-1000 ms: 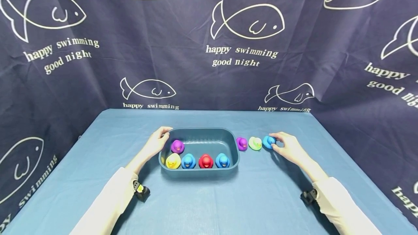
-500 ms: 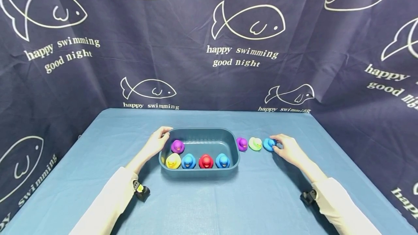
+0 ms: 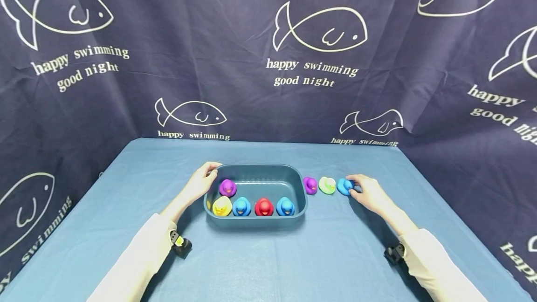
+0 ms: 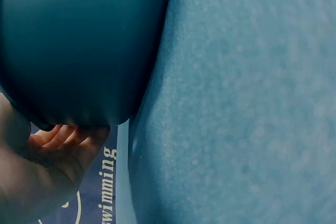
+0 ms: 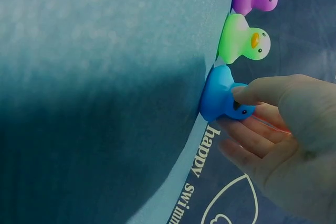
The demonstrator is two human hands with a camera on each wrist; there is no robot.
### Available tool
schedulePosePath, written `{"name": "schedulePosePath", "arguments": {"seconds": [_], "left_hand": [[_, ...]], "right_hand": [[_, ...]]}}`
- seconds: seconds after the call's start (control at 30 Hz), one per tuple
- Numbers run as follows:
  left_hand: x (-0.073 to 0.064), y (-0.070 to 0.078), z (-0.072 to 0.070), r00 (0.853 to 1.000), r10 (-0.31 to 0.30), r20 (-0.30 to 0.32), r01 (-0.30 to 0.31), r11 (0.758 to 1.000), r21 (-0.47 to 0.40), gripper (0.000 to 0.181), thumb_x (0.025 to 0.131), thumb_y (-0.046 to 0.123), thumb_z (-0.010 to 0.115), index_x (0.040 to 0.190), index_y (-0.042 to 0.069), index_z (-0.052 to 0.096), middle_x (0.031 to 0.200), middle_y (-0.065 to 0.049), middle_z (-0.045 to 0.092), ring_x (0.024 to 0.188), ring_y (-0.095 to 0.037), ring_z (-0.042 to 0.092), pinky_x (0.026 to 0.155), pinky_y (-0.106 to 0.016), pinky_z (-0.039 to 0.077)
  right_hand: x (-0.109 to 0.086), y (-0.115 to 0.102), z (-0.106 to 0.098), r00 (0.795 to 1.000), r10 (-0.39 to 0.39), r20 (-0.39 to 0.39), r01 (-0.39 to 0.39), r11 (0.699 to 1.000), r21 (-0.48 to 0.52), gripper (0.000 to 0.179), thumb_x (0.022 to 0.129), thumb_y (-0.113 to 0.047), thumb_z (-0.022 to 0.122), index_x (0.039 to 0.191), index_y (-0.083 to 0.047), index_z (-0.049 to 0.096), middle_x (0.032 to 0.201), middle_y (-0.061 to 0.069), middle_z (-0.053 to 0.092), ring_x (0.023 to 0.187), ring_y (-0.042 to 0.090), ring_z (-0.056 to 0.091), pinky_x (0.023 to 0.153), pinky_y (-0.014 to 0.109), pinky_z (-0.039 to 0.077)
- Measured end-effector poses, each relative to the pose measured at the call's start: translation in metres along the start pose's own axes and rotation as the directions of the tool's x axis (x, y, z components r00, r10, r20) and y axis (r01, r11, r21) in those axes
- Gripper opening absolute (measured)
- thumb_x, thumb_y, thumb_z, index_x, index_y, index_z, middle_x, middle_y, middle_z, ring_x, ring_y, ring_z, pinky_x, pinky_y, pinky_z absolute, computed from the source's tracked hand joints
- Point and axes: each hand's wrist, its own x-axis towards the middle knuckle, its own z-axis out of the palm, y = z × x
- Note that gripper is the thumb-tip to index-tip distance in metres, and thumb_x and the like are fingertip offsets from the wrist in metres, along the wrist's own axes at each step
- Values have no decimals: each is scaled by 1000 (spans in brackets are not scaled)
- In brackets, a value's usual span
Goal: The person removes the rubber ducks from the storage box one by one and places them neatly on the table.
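Table (image 3: 268, 264) under pale blue cloth. Twd its back R corner, an upright, glossy blue toy duck (image 3: 345, 186) is pinched btwn thumb and fingers of the R hand (image 3: 369, 191), thumb on the near side; its base appears to rest on the cloth. Key relation: the duck lies immed. L of the R palm, at the outer end of a short row set approx. parallel to the table's back edge. Next inward are placed a pale green toy duck (image 3: 327, 185) and a purple toy duck (image 3: 310, 185), the latter just beside the R end of a dark teal, round-cornered, open bin (image 3: 256, 219). No clear long axis is shown by the roundish blue duck. The L hand (image 3: 200, 183) is well apart from it, fingers hooked on the bin's rim nr its back L corner. Along the bin's front edge, four toy ducks (image 3: 264, 207) are lined up, w/ a second purple one (image 3: 228, 188) behind.
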Motion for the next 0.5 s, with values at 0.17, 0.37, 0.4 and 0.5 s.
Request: {"name": "schedulePosePath", "arguments": {"seconds": [0.17, 0.37, 0.4, 0.5], "left_hand": [[0, 2, 0, 1000, -15, 11, 15, 1000, -5, 31, 95, 9, 44, 123, -1, 53, 123, -23, 57, 109, -34, 55, 92, -44, 42], [0, 2, 0, 1000, -16, 6, 16, 1000, -3, 31, 95, 7, 44, 123, -2, 53, 123, -23, 56, 110, -35, 55, 94, -45, 42], [0, 2, 0, 1000, -16, 3, 16, 1000, -4, 31, 95, 6, 44, 123, -2, 53, 123, -24, 56, 110, -35, 54, 94, -46, 42], [0, 2, 1, 1000, -15, -1, 15, 1000, -7, 31, 94, 6, 44, 123, -2, 53, 123, -24, 56, 110, -35, 55, 94, -45, 42]], "right_hand": [[-1, -1, 0, 1000, 5, 12, -5, 1000, 0, 34, 78, 6, 63, 111, 11, 59, 107, 30, 61, 89, 41, 64, 80, 50, 51], [0, 0, 0, 1000, -7, 11, 8, 1000, -22, 36, 77, 3, 66, 112, 10, 59, 106, 28, 62, 92, 40, 63, 82, 51, 50], [0, 0, -1, 1000, -11, 7, 11, 1000, -26, 37, 77, 2, 67, 112, 10, 59, 106, 28, 62, 92, 40, 63, 82, 51, 50], [0, -1, -2, 1000, -20, -10, 20, 999, -40, 38, 77, 0, 69, 113, 10, 60, 106, 26, 63, 93, 40, 63, 83, 51, 49]]}}
